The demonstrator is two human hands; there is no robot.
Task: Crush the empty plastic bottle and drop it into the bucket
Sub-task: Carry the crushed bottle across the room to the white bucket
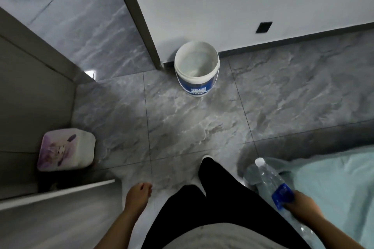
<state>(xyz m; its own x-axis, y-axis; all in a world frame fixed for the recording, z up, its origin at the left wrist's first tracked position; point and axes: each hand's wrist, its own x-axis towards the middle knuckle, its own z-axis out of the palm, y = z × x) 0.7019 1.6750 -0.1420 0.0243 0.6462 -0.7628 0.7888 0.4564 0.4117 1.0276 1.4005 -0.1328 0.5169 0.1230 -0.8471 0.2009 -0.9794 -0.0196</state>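
A clear plastic bottle (269,180) with a white cap and a blue label is at the lower right, cap pointing up and forward, its shape uncrushed. My right hand (301,205) grips it around the label. My left hand (137,193) hangs at the lower middle, holding nothing, fingers loosely curled. The white bucket (178,60) with a blue band stands open on the floor ahead, by the wall corner, well beyond both hands. Nothing shows inside it.
Grey marbled floor tiles (182,123) stretch between me and the bucket. A pale tissue box (65,149) sits on a shelf at the left beside grey cabinet panels. A light green bed cover (334,178) fills the lower right. My black trouser leg (218,188) points forward.
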